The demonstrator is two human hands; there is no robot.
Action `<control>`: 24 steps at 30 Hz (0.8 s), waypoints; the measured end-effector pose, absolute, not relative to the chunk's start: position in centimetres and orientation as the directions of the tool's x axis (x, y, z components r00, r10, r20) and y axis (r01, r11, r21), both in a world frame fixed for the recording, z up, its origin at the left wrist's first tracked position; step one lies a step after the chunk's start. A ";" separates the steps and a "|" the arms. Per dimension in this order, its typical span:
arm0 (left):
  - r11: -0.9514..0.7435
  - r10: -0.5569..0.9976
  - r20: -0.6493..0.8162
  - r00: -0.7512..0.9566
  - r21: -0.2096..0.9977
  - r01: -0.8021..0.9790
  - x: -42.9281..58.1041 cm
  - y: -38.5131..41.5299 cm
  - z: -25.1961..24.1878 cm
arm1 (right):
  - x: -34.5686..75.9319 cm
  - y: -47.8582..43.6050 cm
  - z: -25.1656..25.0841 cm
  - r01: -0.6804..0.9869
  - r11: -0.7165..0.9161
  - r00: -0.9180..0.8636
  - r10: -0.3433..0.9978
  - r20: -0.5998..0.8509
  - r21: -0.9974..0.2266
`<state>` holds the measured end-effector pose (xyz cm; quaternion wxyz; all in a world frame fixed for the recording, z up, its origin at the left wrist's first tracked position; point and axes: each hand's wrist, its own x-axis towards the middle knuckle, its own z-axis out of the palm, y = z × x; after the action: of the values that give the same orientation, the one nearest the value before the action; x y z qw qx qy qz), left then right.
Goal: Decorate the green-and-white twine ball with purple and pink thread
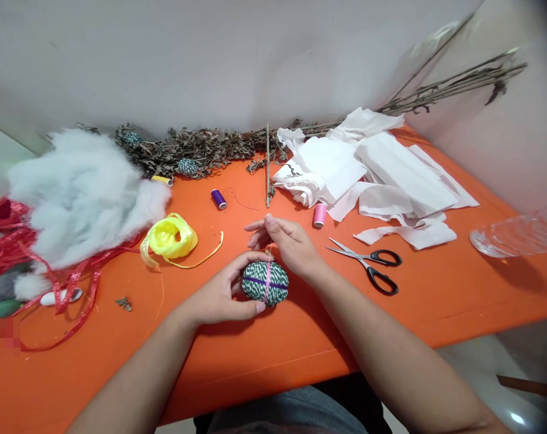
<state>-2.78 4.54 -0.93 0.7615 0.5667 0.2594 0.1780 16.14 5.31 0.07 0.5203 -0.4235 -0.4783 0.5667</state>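
A ball wound in dark green and white string (254, 272) sits just over the orange table, with a purple band around its middle and a pink thread band (268, 282) crossing it. My left hand (223, 292) is wrapped round the ball's left side, thumb at its lower edge. Above the ball's upper right, my right hand (291, 241) pinches a thin pink thread between thumb and forefinger, and the strand runs down to the ball. A pink thread spool (319, 215) lies beyond my right hand, with black-handled scissors (368, 259) to its right.
White fluffy stuffing (84, 199), red plastic ribbon (88, 319) and a yellow ribbon roll (169, 238) are at left. Behind lie dried stems (210, 144) and a purple spool (218, 199). White paper sheets (332, 166) and a clear bottle (517, 232) occupy the right side.
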 end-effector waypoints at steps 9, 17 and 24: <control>0.362 0.562 -0.242 0.791 0.932 0.028 -2.5 4.7 -1.0 | 16.4 5.2 0.6 -0.182 0.081 0.002 0.997 0.082 -0.980; 0.361 0.561 -0.256 0.787 0.932 0.046 -2.4 4.7 -0.8 | 16.6 5.3 0.7 -0.187 0.110 0.021 0.994 0.108 -0.976; 0.350 0.546 -0.236 0.804 0.936 0.037 -2.6 4.5 -0.7 | 16.2 5.3 0.4 -0.126 0.058 -0.024 0.998 0.062 -0.990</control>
<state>-2.56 4.50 -0.74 0.7769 0.5462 0.2671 0.1636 16.23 5.28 0.36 0.5381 -0.4455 -0.4894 0.5220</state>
